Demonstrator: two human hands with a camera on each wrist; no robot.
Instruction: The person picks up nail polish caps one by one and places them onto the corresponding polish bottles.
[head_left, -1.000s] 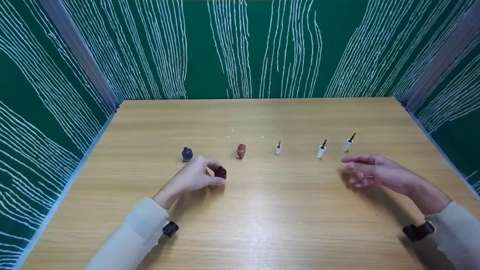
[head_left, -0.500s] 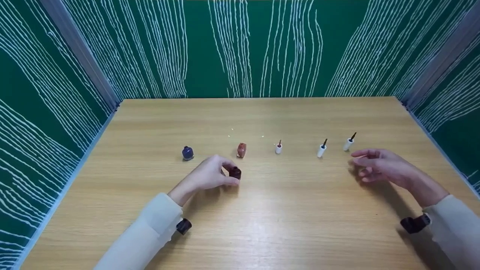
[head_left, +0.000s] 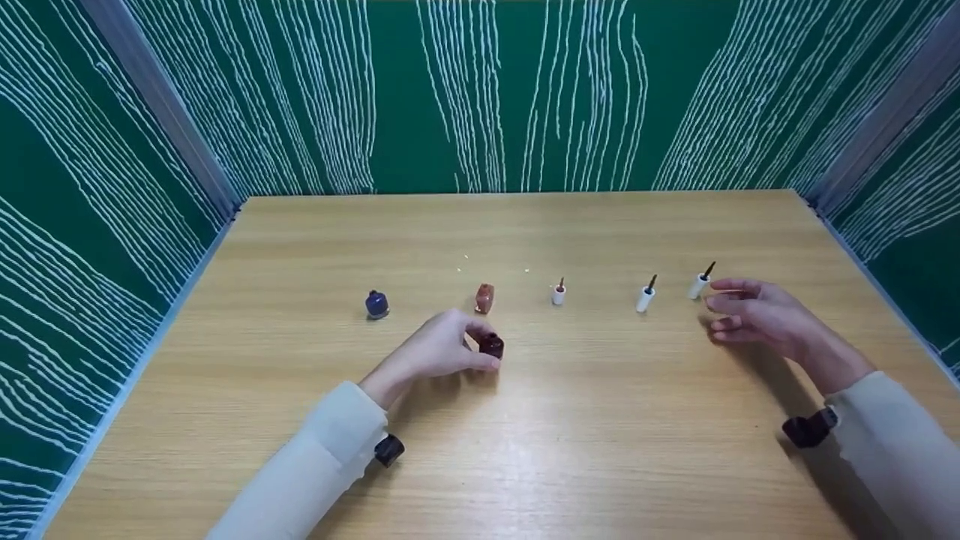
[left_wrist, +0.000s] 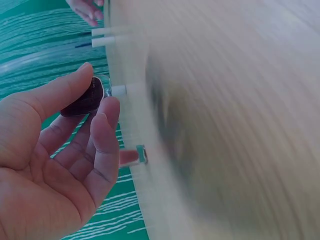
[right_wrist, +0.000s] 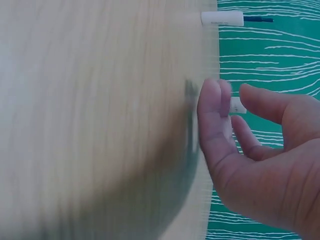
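Observation:
My left hand pinches a small dark red nail polish bottle between thumb and fingers, over the middle of the table. The bottle has no cap on it. My right hand has loosely bent fingers with nothing between them. Its fingertips are right beside the far-right white nail polish cap, which stands with its dark brush pointing up. To the left stands a second white cap, brush up. In the left wrist view, the held bottle lies between thumb and fingers.
A shorter white cap with a reddish brush stands left of the two tall ones. Behind my left hand is an orange-brown bottle; a dark blue bottle stands further left. White specks dot the wooden table. Green walls enclose it.
My left hand has carried the dark red bottle to the right. After shifting slightly right, my right hand has moved forward to the far-right cap.

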